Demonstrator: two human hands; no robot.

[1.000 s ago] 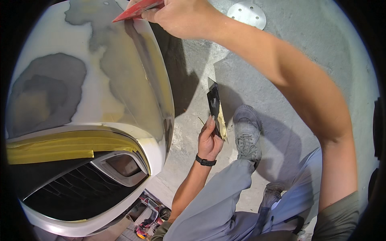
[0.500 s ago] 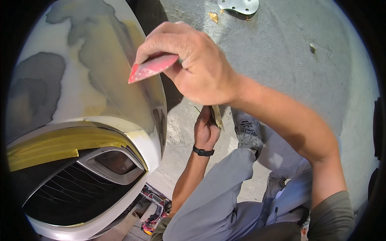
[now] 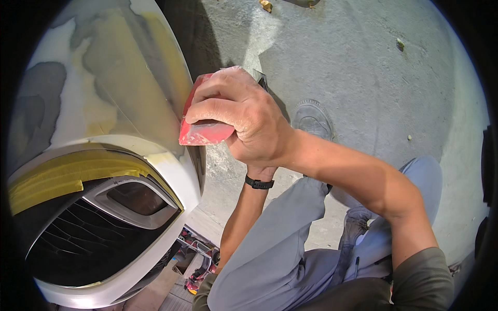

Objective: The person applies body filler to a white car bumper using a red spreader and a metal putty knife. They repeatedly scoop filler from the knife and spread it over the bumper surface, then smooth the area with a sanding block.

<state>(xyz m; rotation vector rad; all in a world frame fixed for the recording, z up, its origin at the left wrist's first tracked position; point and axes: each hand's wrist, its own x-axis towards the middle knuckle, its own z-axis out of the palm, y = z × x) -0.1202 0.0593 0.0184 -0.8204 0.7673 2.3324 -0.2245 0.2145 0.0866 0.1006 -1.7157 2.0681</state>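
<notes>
My right hand (image 3: 251,116) grips a red plastic filler spreader (image 3: 207,136), its face smeared with pale residue. The spreader is in front of the edge of a car body panel (image 3: 124,98) patched in white, grey and yellowish tones; whether they touch cannot be told. Below and behind the right hand is my left hand (image 3: 261,172), with a black watch (image 3: 259,183) on the wrist. Its fingers are hidden. A thin grey-dark edge (image 3: 261,78) shows just past my right knuckles, perhaps part of a flat piece in the left hand.
Yellow masking tape (image 3: 46,189) borders the lamp (image 3: 137,199) and the dark opening on the car. Concrete floor (image 3: 358,78) spreads to the right, with small debris (image 3: 400,45). My shoe (image 3: 313,119) is beyond my hands. Red and metal items (image 3: 199,259) lie below the bumper.
My right hand has come down toward my left hand, and the spreader has turned to show its broad face. The left hand has moved up behind the right. The view has shifted slightly.
</notes>
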